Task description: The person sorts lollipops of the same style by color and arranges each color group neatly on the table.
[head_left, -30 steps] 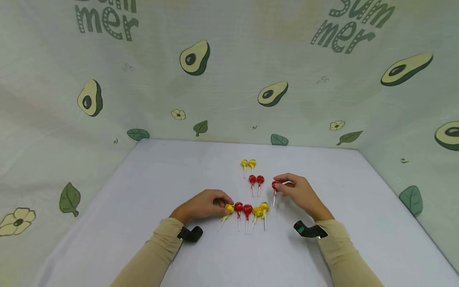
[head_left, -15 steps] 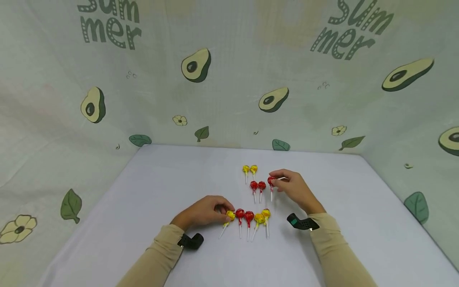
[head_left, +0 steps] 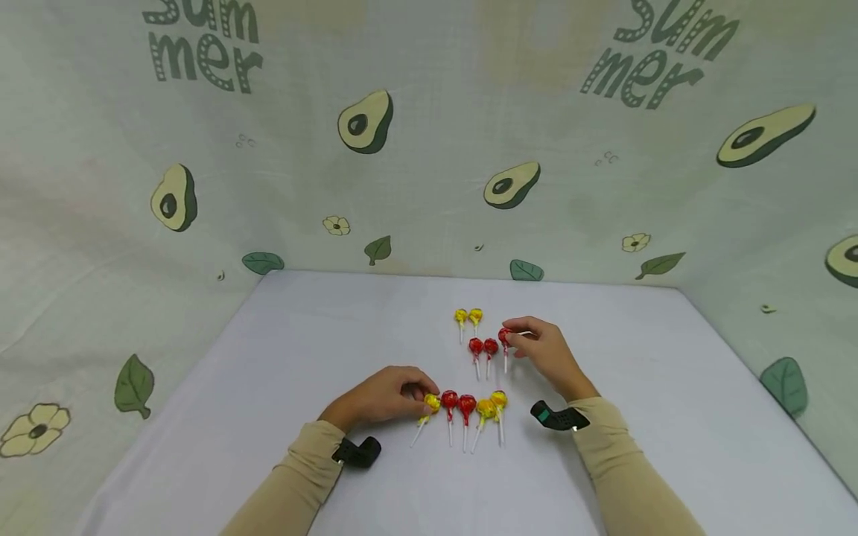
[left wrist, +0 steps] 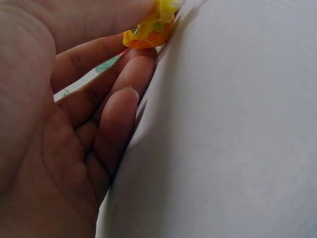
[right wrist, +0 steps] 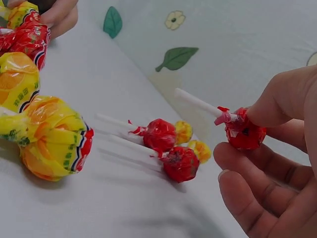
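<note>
Head view: your left hand (head_left: pixel 380 394) pinches the row's leftmost yellow lollipop (head_left: pixel 432 403), lower centre. Left wrist: its wrapper (left wrist: pixel 148 33) shows at top. Right wrist: your right hand (right wrist: pixel 287 173) pinches a red lollipop (right wrist: pixel 245 134) at right; placing seems in hand, calling for lowering by the red pair (right wrist: pixel 181 164).

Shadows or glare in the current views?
Head: soft light, no strong glare, faint shadow beside the right sleeve. Left wrist: dim, with a gray shadow band on the table beside the left hand. Right wrist: soft shadows under the two red lollipops on the table.
</note>
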Demonstrator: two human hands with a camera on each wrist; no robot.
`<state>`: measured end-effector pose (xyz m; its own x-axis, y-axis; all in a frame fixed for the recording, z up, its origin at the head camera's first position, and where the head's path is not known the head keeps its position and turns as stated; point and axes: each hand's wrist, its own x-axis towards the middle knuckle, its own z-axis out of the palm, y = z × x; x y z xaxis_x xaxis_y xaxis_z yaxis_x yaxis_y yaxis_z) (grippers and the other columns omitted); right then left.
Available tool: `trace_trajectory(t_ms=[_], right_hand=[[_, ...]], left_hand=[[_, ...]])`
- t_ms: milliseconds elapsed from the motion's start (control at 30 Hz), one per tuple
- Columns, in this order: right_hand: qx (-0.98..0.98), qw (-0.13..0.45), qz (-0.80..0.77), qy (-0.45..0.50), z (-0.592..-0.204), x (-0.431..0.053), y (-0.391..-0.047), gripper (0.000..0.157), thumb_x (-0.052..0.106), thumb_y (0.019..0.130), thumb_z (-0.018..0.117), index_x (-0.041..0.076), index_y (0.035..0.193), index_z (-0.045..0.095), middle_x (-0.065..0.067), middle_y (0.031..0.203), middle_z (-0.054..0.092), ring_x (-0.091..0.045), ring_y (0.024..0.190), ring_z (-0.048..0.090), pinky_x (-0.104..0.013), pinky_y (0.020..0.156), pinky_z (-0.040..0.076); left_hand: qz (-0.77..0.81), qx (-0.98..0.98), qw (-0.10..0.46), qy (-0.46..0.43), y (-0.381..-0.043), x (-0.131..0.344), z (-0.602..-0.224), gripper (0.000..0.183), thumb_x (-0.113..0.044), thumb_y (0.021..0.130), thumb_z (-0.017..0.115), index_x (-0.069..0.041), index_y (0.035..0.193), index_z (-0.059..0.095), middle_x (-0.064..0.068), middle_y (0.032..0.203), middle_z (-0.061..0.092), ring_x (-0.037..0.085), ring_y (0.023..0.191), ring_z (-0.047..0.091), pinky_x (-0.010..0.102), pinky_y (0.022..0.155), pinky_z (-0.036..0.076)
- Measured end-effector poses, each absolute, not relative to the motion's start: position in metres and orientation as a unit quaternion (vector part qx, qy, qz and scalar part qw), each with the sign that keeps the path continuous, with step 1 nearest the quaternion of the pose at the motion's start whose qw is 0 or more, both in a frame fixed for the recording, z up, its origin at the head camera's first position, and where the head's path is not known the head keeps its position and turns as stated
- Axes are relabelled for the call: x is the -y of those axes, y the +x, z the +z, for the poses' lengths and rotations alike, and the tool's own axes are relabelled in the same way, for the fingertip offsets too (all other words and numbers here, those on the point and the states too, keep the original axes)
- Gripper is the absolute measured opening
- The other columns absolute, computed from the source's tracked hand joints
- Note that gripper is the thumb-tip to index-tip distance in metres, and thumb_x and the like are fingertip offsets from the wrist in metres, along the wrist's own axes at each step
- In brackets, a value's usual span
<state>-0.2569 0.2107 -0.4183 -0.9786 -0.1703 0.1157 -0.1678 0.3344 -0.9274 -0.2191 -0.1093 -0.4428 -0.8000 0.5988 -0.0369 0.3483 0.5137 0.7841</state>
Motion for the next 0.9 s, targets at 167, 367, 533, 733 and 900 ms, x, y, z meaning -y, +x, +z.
trace_trajectory(t_ms=[167, 367, 533, 733, 900], right_hand=[[-0.822, 0.005, -0.563, -0.088, -0.428, -0.208, -0.256, 0.033, 0.013, 0.099, 0.06, -0.002, 0.128, 0.062, -0.016, 0.121, 0.061, -0.028, 0.102, 0.061, -0.033, 0.08, 0.056], [-0.833, -0.009, -0.547, -0.083, -0.435, -0.213, -0.259, 0.033, 0.017, 0.1, 0.06, 0.001, 0.128, 0.062, -0.013, 0.121, 0.063, -0.027, 0.102, 0.062, -0.033, 0.08, 0.056], [-0.844, -0.006, -0.534, -0.06, -0.437, -0.22, -0.261, 0.033, 0.02, 0.1, 0.059, 0.004, 0.128, 0.063, -0.012, 0.12, 0.065, -0.026, 0.1, 0.062, -0.031, 0.079, 0.056], [-0.848, -0.004, -0.528, -0.045, -0.441, -0.225, -0.262, 0.032, 0.02, 0.1, 0.06, 0.003, 0.127, 0.064, -0.012, 0.118, 0.067, -0.024, 0.098, 0.063, -0.029, 0.078, 0.055], [-0.851, 0.002, -0.523, -0.049, -0.441, -0.22, -0.261, 0.03, 0.018, 0.1, 0.061, 0.003, 0.126, 0.064, -0.011, 0.118, 0.067, -0.025, 0.099, 0.062, -0.031, 0.08, 0.055]], left_hand=[[0.412, -0.856, 0.158, 0.271, -0.217, 0.111, -0.445, 0.021, -0.032, 0.088, 0.078, -0.032, 0.109, 0.073, -0.012, 0.097, 0.064, 0.012, 0.091, 0.058, 0.029, 0.08, 0.048], [0.419, -0.851, 0.155, 0.277, -0.219, 0.109, -0.442, 0.021, -0.032, 0.088, 0.078, -0.031, 0.109, 0.073, -0.012, 0.1, 0.065, 0.012, 0.092, 0.058, 0.029, 0.081, 0.049], [0.417, -0.852, 0.155, 0.275, -0.22, 0.106, -0.442, 0.021, -0.031, 0.089, 0.078, -0.031, 0.109, 0.072, -0.012, 0.098, 0.065, 0.011, 0.092, 0.058, 0.028, 0.08, 0.048], [0.418, -0.852, 0.156, 0.273, -0.218, 0.104, -0.44, 0.022, -0.031, 0.088, 0.078, -0.029, 0.109, 0.073, -0.012, 0.098, 0.065, 0.012, 0.091, 0.058, 0.029, 0.081, 0.048], [0.415, -0.856, 0.151, 0.268, -0.215, 0.107, -0.439, 0.021, -0.032, 0.088, 0.078, -0.029, 0.108, 0.073, -0.012, 0.096, 0.064, 0.011, 0.09, 0.058, 0.029, 0.08, 0.048]])
